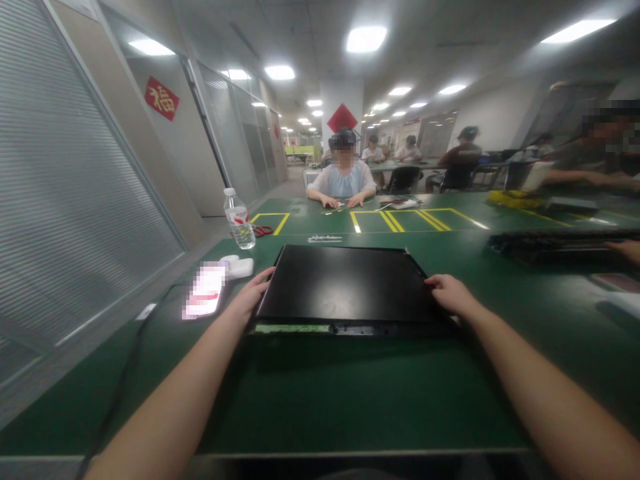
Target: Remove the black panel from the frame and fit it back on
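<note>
A flat black display panel [345, 283] is held level between my hands over the green table. A strip with a green circuit board [293, 329] shows along its near edge. My left hand [253, 297] grips the left side, most of its fingers hidden under or behind the panel. On the opposite side, my right hand [449, 297] is closed on the edge, thumb on top. Whether the panel touches the tabletop, I cannot tell.
To the left are a lit phone [206, 290], a white case [241, 268], a water bottle [240, 220] and red-handled scissors [263, 231]. A person [343, 177] sits opposite. At right, a long black part [560, 243] lies near another person's hand [625, 251]. Yellow tape marks the green table [370, 393].
</note>
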### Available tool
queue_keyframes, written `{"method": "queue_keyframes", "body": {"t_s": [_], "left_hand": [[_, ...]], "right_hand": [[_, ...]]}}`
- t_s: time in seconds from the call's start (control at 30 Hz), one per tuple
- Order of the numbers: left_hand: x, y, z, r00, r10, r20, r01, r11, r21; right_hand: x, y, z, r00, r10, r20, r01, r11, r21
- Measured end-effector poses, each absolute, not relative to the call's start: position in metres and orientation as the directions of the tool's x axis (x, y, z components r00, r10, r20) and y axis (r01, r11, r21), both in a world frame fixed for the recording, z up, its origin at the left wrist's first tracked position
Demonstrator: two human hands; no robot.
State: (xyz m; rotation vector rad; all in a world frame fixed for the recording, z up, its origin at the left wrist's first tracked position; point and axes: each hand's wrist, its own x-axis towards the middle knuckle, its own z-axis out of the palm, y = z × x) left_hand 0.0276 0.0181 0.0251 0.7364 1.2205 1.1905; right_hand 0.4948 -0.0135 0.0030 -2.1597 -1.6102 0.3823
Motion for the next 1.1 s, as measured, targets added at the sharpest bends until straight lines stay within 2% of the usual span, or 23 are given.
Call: {"method": "queue_keyframes", "body": {"t_s": [0.27,0.53,0.8,0.97,1.1], "left_hand": [[0.03,0.016,0.026,-0.103,0.955,-0.278,-0.227,0.25,0.941],[0.033,0.012,0.032,-0.073,0.984,-0.16,-0.168,0.146,0.975],[0.035,0.012,0.03,-0.186,0.971,-0.15,-0.098,0.133,0.986],[0.035,0.015,0.026,-0.301,0.952,-0.052,-0.02,0.049,0.999],[0.038,0.014,0.027,-0.289,0.953,0.088,-0.037,-0.103,0.994]], "right_hand": [[0.492,-0.016,0.008,0.284,0.959,-0.021,0.853,-0.263,-0.451],[0.495,-0.016,0.006,0.26,0.965,0.024,0.882,-0.228,-0.413],[0.496,-0.015,0.005,0.234,0.972,0.01,0.896,-0.212,-0.39],[0.499,-0.013,0.003,0.238,0.97,0.057,0.893,-0.196,-0.404],[0.501,-0.012,0.0,0.26,0.965,0.035,0.864,-0.216,-0.454]]}}
